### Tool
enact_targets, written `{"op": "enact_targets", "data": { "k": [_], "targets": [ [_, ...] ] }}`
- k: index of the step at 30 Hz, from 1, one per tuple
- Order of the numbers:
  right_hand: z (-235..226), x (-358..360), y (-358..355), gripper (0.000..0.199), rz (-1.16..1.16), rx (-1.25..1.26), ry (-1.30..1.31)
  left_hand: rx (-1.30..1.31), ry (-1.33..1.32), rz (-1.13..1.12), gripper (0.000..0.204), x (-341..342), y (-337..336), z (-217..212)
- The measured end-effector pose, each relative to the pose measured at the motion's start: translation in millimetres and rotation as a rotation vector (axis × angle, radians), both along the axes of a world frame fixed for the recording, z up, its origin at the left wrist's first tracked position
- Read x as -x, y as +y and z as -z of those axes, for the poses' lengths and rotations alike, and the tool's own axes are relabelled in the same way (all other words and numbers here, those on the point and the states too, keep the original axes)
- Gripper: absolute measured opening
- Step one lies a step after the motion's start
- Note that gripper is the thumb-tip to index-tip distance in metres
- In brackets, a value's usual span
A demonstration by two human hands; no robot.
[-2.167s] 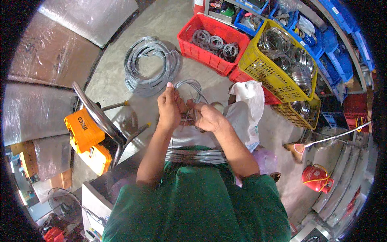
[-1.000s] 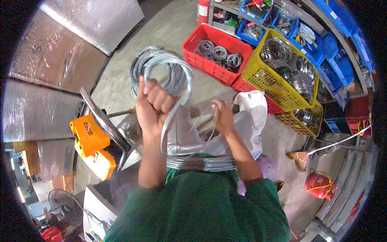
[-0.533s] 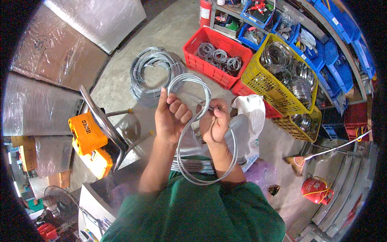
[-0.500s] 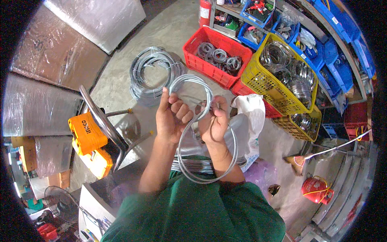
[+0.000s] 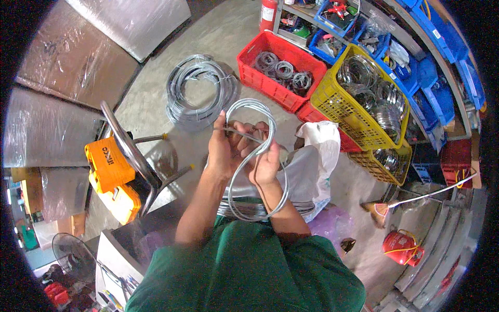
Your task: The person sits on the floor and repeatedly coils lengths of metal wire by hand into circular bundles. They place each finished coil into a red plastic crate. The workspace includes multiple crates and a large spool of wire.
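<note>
A coil of grey wire rope [image 5: 263, 113], bent into an upper ring and a lower loop, is held up in front of my chest. My left hand [image 5: 222, 151] is closed at the ring's left side, with a strand crossing over its fingers. My right hand [image 5: 265, 164] grips the ring's lower right, its fingers meeting those of my left hand. The lower loop hangs over my right wrist. Below my forearms lies another bundle of wire [image 5: 244, 209], partly hidden. Fingertips of both hands are partly covered by the strands.
A large wire coil [image 5: 176, 99] lies on the floor ahead. Beyond it stand a red crate [image 5: 283, 96] and a yellow crate [image 5: 358, 122], both holding coils. A white sack [image 5: 325, 138] is at right, yellow cases [image 5: 109, 164] at left, a broom [image 5: 378, 210] and red cylinder [image 5: 400, 247] farther right.
My hands have come closer together, and their fingers now meet inside the ring. The lower loop has shifted left and grown smaller. A strand now crosses the left fingers.
</note>
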State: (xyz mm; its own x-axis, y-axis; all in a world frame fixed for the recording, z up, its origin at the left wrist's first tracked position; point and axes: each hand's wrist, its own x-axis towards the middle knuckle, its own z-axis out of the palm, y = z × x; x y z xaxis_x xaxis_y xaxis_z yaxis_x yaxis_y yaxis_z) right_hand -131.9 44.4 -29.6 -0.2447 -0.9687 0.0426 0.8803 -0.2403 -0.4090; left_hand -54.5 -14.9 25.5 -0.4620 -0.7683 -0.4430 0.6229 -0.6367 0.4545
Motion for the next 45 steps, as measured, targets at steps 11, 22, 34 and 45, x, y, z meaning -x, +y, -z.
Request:
{"op": "enact_targets", "data": {
  "k": [11,22,34,45],
  "targets": [
    [8,94,13,0.015,-0.271,-0.71,1.713,0.079,-0.212,-0.15,0.052,-24,-8,-7],
    [-55,46,-5,0.017,0.082,-0.025,2.057,0.16,-0.375,-0.049,0.052,-7,4,19],
    [9,34,-1,0.025,0.18,-0.098,1.875,0.392,-0.837,0.008,0.049,-13,18,62],
    [-37,50,-26,0.025,0.162,-0.229,0.771,0.475,-0.972,0.055,0.067,-5,35,106]
  ]
}}
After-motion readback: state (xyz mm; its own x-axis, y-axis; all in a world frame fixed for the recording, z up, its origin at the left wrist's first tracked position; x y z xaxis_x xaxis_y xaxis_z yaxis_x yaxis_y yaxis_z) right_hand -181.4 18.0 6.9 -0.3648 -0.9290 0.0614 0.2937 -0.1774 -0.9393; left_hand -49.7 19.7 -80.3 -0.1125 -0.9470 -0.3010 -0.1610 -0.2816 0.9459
